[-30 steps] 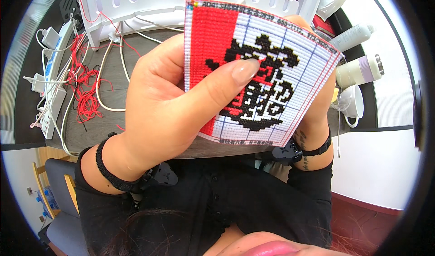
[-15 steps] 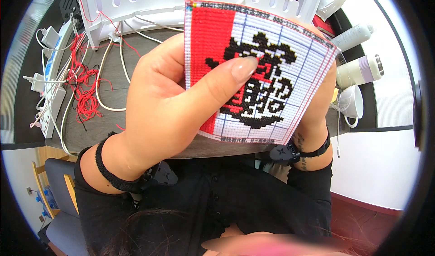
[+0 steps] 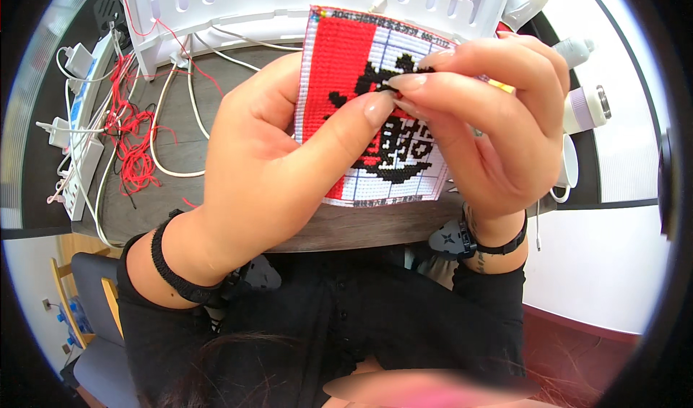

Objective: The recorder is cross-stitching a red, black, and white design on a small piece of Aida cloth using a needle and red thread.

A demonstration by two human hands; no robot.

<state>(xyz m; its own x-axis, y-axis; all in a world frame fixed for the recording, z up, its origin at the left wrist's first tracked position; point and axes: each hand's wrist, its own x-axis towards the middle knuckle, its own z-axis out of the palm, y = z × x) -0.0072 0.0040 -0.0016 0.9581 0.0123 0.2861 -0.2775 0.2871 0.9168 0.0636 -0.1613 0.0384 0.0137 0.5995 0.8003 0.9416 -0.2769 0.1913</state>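
A cross-stitch cloth (image 3: pixel 333 68), with a red stitched band on its left and a black pattern on a white, blue-lined grid, is held up over the desk. My left hand (image 3: pixel 263 155) grips it, thumb across the front and fingers hidden behind. In front of the cloth, my right hand (image 3: pixel 505 115) has its thumb and fingertips pinched together on the black stitching, right beside the left thumb tip. Whatever those fingertips hold is too small or hidden to make out. The right hand covers the cloth's right part.
Tangled red and black thread (image 3: pixel 137 152) lies on the desk at left, beside a white power strip (image 3: pixel 85 170) with plugs and cables. A white slotted rack (image 3: pixel 238 11) stands behind. Bottles, including a cream and purple one (image 3: pixel 586 110), and a white mug (image 3: pixel 568 166) are at right.
My right hand has come round from behind the cloth's right side to its front, fingertips now pinching at the black stitches. The left hand keeps its hold, shifted slightly right.
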